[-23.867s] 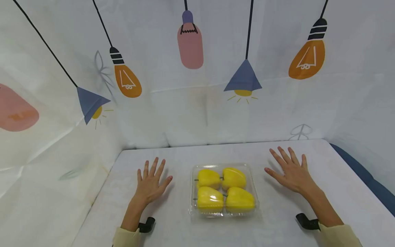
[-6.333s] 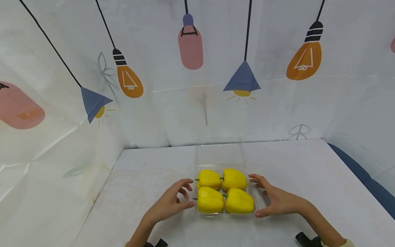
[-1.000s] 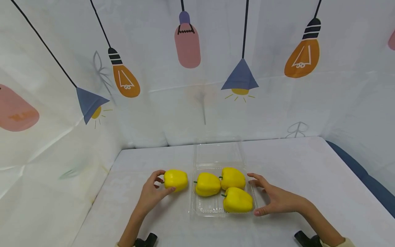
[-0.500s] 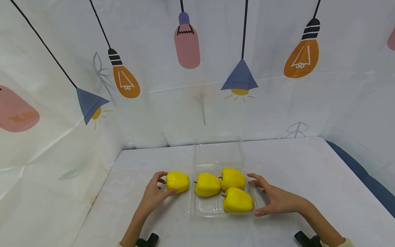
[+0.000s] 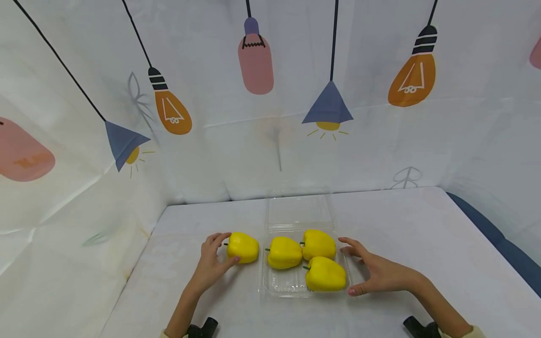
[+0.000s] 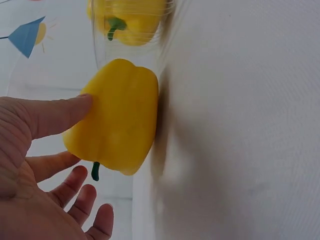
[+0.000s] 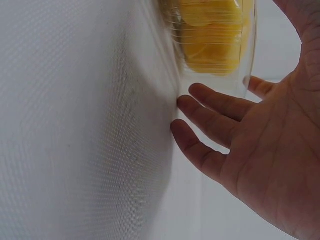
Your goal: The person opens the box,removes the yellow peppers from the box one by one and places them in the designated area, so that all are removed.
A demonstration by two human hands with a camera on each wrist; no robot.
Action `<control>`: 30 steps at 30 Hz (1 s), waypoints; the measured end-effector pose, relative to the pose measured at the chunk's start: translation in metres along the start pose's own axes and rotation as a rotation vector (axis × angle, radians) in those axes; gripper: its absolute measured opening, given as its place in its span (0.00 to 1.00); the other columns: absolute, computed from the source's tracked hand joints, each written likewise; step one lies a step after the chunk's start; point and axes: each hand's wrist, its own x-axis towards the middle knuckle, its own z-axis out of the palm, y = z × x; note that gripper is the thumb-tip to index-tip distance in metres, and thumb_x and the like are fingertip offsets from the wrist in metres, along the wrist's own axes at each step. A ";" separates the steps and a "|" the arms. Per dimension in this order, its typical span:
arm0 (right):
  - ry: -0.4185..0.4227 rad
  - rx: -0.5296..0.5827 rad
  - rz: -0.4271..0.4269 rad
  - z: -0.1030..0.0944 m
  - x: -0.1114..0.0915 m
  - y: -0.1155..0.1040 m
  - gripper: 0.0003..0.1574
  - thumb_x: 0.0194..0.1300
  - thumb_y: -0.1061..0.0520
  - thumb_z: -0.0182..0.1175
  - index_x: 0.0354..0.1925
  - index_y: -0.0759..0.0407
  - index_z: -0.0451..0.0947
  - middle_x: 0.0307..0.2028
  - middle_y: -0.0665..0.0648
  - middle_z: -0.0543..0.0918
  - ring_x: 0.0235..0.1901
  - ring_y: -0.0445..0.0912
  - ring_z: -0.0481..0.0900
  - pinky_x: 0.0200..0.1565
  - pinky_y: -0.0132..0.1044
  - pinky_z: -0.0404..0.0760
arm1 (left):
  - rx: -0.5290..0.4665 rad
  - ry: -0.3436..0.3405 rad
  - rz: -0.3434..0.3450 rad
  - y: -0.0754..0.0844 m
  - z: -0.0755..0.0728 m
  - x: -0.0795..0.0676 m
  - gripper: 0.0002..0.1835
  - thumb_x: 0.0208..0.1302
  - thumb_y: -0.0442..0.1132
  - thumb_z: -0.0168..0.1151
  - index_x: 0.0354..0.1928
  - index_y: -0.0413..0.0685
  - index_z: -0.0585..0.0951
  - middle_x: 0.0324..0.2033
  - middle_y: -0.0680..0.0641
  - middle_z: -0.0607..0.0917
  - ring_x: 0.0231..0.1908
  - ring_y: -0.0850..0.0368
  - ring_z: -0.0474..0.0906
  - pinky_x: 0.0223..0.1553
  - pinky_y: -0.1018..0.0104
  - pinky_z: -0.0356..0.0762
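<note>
In the head view, my left hand (image 5: 212, 260) pinches a yellow bell pepper (image 5: 243, 248) between thumb and index finger, just left of a clear plastic clamshell box (image 5: 287, 285). The left wrist view shows the thumb on this pepper (image 6: 117, 117), the other fingers loosely bent and its green stem towards the palm. Whether the pepper touches the table, I cannot tell. Three more yellow peppers lie in the box: one at the left (image 5: 284, 252), one at back right (image 5: 319, 244), one at front right (image 5: 326, 274). My right hand (image 5: 376, 272) holds nothing, fingers spread by the box's right wall.
The box's clear lid (image 5: 301, 210) is folded back towards the far edge of the white table (image 5: 397, 220). Behind stands a white cloth wall (image 5: 236, 164) printed with lamps. Something dark blue (image 5: 486, 225) lies beyond the right table edge.
Since the 6.3 s frame, the front-left pepper has left the box and is in my left hand. Over the last second it shifted slightly right and turned a little. My right hand stayed put.
</note>
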 end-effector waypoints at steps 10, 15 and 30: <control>0.001 -0.013 0.000 0.000 0.000 0.002 0.68 0.50 0.41 0.71 0.73 0.43 0.35 0.67 0.64 0.60 0.65 0.63 0.60 0.57 0.65 0.62 | -0.022 -0.039 0.011 0.003 0.002 0.001 0.32 0.57 0.34 0.67 0.63 0.43 0.66 0.57 0.46 0.72 0.51 0.50 0.67 0.44 0.53 0.69; 0.001 -0.018 0.006 0.001 0.000 0.002 0.67 0.50 0.41 0.71 0.73 0.42 0.35 0.67 0.64 0.60 0.65 0.63 0.60 0.57 0.66 0.62 | -0.043 -0.033 -0.018 0.003 0.004 0.003 0.30 0.59 0.43 0.66 0.62 0.47 0.68 0.59 0.46 0.71 0.52 0.50 0.66 0.45 0.53 0.68; -0.007 -0.018 0.013 0.000 0.001 -0.001 0.67 0.50 0.41 0.71 0.73 0.44 0.36 0.67 0.64 0.60 0.65 0.63 0.59 0.57 0.66 0.61 | -0.023 0.007 -0.031 0.007 0.012 0.011 0.24 0.59 0.33 0.64 0.59 0.49 0.72 0.56 0.46 0.70 0.48 0.51 0.69 0.42 0.55 0.71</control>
